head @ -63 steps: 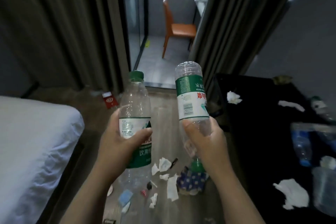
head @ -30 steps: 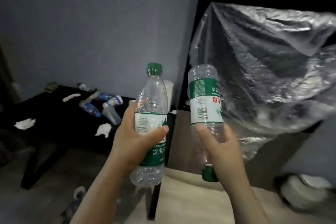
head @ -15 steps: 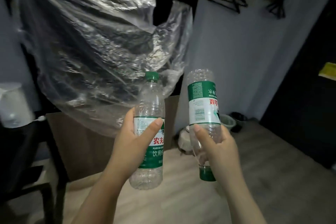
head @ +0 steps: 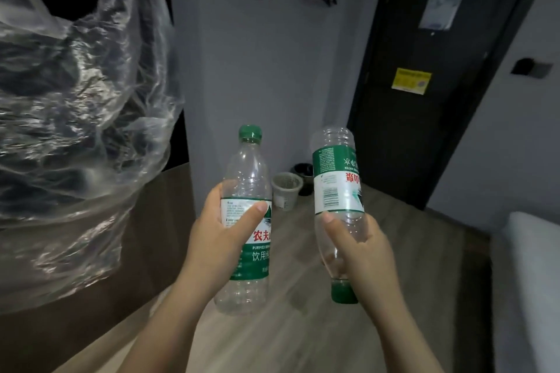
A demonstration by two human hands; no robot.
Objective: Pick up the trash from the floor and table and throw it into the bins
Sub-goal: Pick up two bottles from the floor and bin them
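Much of the room's left side is a crumpled clear plastic sheet [head: 75, 130] draped over something dark. Opposite it stands a black door [head: 424, 115], and a bed [head: 533, 281] pokes in at the right edge of the wooden floor [head: 303, 342].

In between, the person holds two empty bottles, clear of the floor and well short of the bins. The left hand [head: 212, 245] has the left bottle [head: 247, 179] upright, cap on top. Its fingers [head: 215, 195] are wrapped round the middle and the thumb lies across the label. The right hand [head: 366, 254] has the right bottle [head: 336, 185] upside down, green cap at the bottom. Its fingers are curled round the neck end, with the thumb against the label's edge.

Smaller and farther off, two bins stand on the floor at the foot of the wall, near the corner by the door. A pale bin [head: 286, 191] is in front and a dark bin [head: 303, 168] is just behind it, both seen in the gap between the bottles.

From where I stand, this looks like the carry-and-drop. I'd walk up until the hands are over the rims rather than toss from here, because the mouths look narrow and light bottles bounce. Put them in one at a time, lowering each end first before the fingers let go. I cannot tell whether the bins are sorted.
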